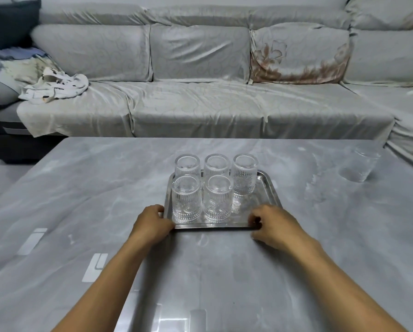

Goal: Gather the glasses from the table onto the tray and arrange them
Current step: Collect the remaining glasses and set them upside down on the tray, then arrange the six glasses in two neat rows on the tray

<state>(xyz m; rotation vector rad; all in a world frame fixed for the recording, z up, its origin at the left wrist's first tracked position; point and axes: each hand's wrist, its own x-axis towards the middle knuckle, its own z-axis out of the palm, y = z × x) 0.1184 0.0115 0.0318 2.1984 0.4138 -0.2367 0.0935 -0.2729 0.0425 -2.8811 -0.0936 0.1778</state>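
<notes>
A shiny steel tray (269,186) sits on the grey marble table (81,200). Several clear ribbed glasses stand on it in two rows: three at the back (217,165) and two at the front (186,200), with the front right spot bare. One more glass (364,165) stands alone on the table at the far right. My left hand (152,224) grips the tray's near left corner. My right hand (271,226) grips its near right corner.
A long sofa (200,104) with a pale cover runs behind the table. Crumpled cloth (54,86) lies on its left end. The table's far edge is just beyond the tray.
</notes>
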